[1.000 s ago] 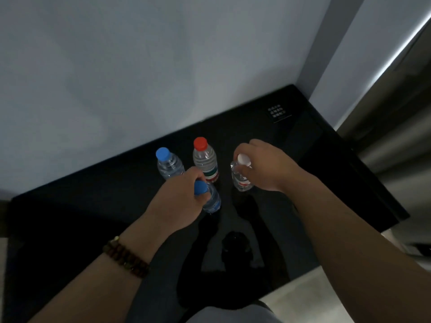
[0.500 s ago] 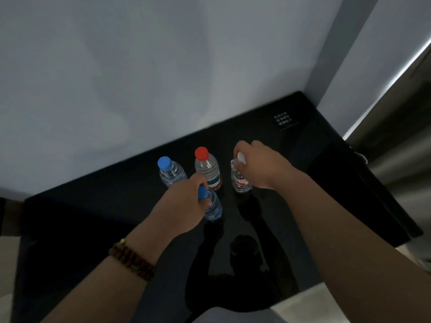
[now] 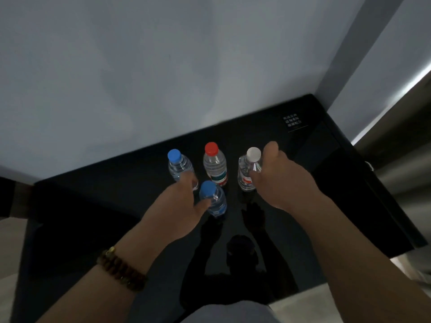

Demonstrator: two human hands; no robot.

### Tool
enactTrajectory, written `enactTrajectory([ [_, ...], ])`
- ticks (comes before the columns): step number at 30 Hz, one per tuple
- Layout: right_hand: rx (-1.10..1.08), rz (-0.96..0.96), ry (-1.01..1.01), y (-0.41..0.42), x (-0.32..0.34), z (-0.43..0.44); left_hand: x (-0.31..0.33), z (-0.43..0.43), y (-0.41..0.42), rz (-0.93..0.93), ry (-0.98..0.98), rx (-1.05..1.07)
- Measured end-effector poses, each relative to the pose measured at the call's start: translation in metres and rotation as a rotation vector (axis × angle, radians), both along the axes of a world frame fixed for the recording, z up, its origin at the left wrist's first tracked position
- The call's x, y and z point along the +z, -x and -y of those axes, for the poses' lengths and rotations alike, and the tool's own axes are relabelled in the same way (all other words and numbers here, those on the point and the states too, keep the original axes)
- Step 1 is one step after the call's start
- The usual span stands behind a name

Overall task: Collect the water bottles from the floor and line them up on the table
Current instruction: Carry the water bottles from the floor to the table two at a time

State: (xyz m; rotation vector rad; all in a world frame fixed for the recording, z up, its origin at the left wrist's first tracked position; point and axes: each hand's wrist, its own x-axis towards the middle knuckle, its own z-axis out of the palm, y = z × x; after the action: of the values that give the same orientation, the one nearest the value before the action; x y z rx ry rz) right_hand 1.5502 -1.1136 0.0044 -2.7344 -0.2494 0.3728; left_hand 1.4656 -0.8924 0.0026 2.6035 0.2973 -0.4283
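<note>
1. Four water bottles are standing upright on the black glossy table [image 3: 93, 206], close to the wall [image 3: 163, 66].
2. Back row: the red-cap bottle [image 3: 215, 166] is sitting in the middle, the back blue-cap bottle [image 3: 178, 165] at its 9 o'clock, the white-cap bottle [image 3: 243, 176] at its 3 o'clock.
3. The front blue-cap bottle [image 3: 217, 201] is standing at 6 o'clock of the red-cap one, out of line.
4. The left hand [image 3: 179, 206] is curling loosely round the front blue-cap bottle below the cap, thumb touching its shoulder.
5. The right hand [image 3: 279, 183] is wrapping the white-cap bottle's neck from 3 o'clock, thumb on the front, cap showing.
6. A beaded bracelet [image 3: 121, 269] is sitting on the left wrist.
7. A small sign [image 3: 292, 122] is lying at the table's 1 o'clock corner; the text is unreadable.
</note>
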Motion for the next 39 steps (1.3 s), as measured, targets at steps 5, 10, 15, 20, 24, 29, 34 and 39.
enactTrajectory([
  [5, 0.002, -0.08, 0.136, 0.032, 0.007, -0.015, 0.0, -0.026, 0.039, -0.014, -0.046, 0.135],
  [10, 0.373, -0.294, 0.347, 0.062, 0.013, -0.062, -0.009, -0.056, 0.09, -0.104, -0.059, 0.199],
  [15, 0.672, -0.416, 0.405, 0.11, 0.006, -0.129, -0.014, -0.092, 0.145, -0.22, -0.069, 0.245],
  [20, 0.803, -0.416, 0.449, 0.165, 0.009, -0.193, -0.013, -0.139, 0.209, -0.209, -0.074, 0.27],
  [24, 0.834, -0.354, 0.5, 0.224, 0.007, -0.252, -0.015, -0.193, 0.279, -0.161, -0.03, 0.344],
  [29, 0.914, -0.308, 0.524, 0.332, -0.002, -0.351, -0.019, -0.271, 0.412, -0.121, -0.018, 0.457],
  [34, 1.145, -0.29, 0.571, 0.461, -0.006, -0.463, -0.017, -0.339, 0.581, -0.166, 0.027, 0.66],
  [39, 1.382, -0.147, 0.502, 0.575, 0.001, -0.555, -0.022, -0.379, 0.715, -0.158, 0.048, 0.937],
])
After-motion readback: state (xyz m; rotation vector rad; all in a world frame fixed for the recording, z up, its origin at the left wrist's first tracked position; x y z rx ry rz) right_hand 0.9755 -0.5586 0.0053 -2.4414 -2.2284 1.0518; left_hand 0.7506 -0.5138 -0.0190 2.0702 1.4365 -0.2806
